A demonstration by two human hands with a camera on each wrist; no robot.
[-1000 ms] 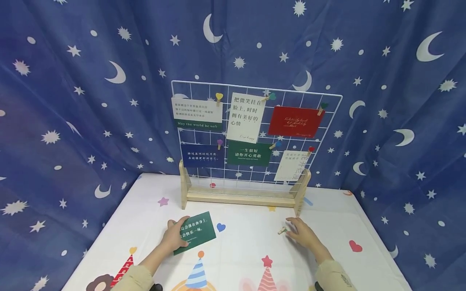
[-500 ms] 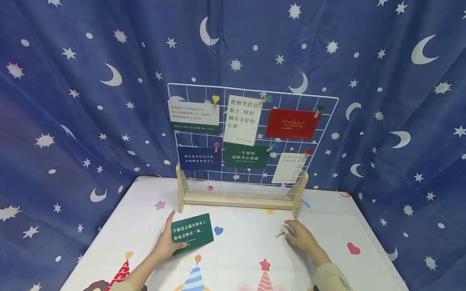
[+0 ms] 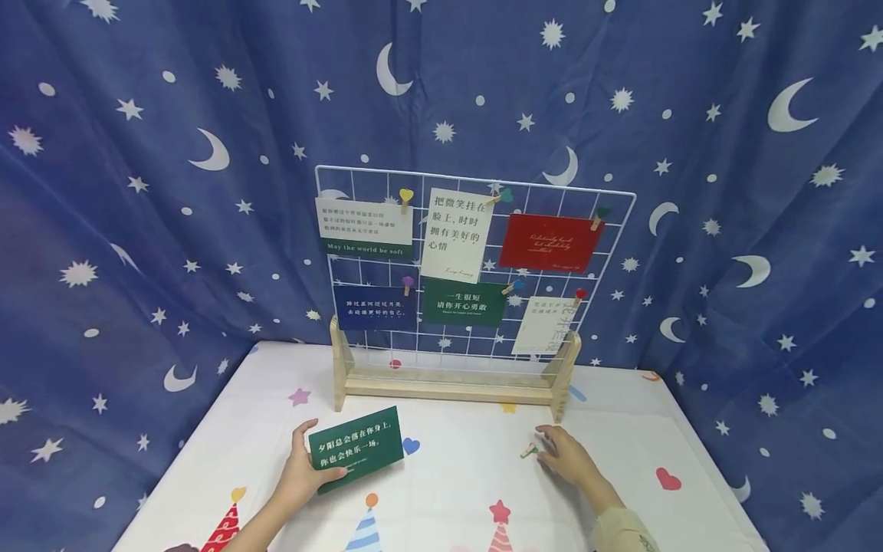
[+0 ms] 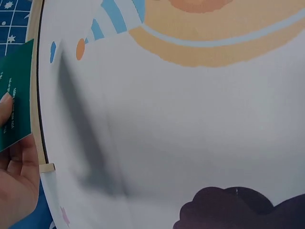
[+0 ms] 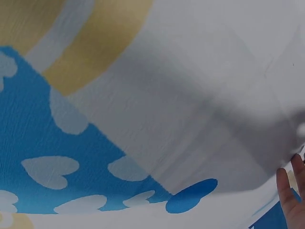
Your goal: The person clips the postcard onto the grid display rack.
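My left hand (image 3: 298, 471) holds a dark green card (image 3: 369, 441) with white Chinese writing, thumb across its lower front and fingers mostly behind it. The card is tilted up towards the camera. In the left wrist view the same card (image 4: 19, 71) shows at the left edge with the thumb over it. Farther right, the thumb and fingers of my right hand (image 3: 574, 460) pinch the green end of a small wooden clothespin (image 3: 527, 451), whose bare wooden end points left. Only fingertips of this hand (image 5: 290, 191) enter the right wrist view, at the right edge.
Behind the hands stands a white wire grid (image 3: 455, 349) on a wooden stand (image 3: 448, 391). Several cards hang on it from heart-topped clothespins, among them a red card (image 3: 552, 241) and a navy card (image 3: 375, 308). A starry blue curtain (image 3: 724, 192) surrounds the table (image 3: 448, 460).
My left hand has shifted its hold on the green card: the fingers have slid behind it, the whole text shows, and the card has tilted up and moved slightly left. The right hand stays by the clothespin.
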